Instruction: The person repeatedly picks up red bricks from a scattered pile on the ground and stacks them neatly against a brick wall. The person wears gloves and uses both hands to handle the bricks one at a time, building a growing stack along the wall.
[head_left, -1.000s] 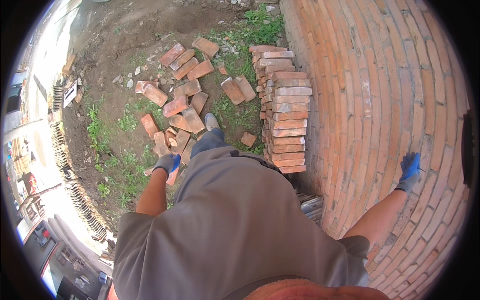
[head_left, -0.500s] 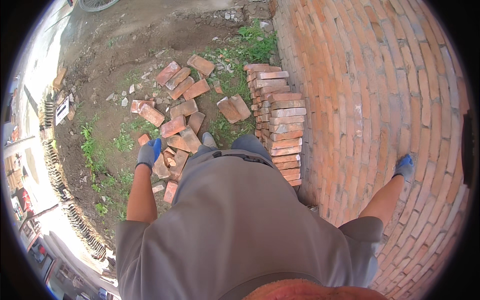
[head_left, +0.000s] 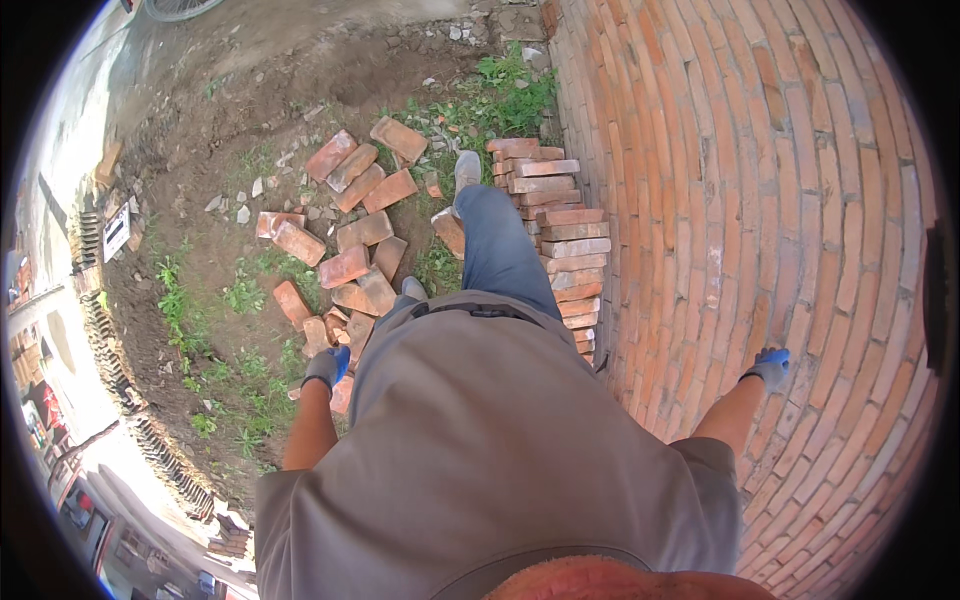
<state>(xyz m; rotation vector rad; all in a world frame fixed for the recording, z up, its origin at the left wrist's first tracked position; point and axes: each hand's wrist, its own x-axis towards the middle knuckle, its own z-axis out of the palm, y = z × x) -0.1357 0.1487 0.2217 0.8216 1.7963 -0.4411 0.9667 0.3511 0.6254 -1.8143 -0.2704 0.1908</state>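
My left hand (head_left: 328, 367), in a grey and blue work glove, hangs low at my left side with its fingers curled in. No object shows in it. Below and beyond it lie loose red bricks (head_left: 345, 266), scattered over the dirt ahead and to the left. My right hand (head_left: 770, 369), gloved alike, is held out to the right in front of the brick wall (head_left: 700, 250). Its fingers are curled and nothing shows in them; whether it touches the wall I cannot tell. Stacked bricks (head_left: 575, 247) stand along the wall's foot, partly hidden by my right leg.
My right foot (head_left: 467, 170) is set forward beside a loose brick (head_left: 449, 231), between the scatter and the stack. Weeds (head_left: 515, 92) and broken chips lie on the uneven dirt. A row of stacked tiles (head_left: 112, 350) runs along the left, and a bicycle wheel (head_left: 180, 8) shows far left.
My right leg has stepped forward past the loose bricks. The left hand has swung back and inward, and the right hand has moved inward, lower in the picture.
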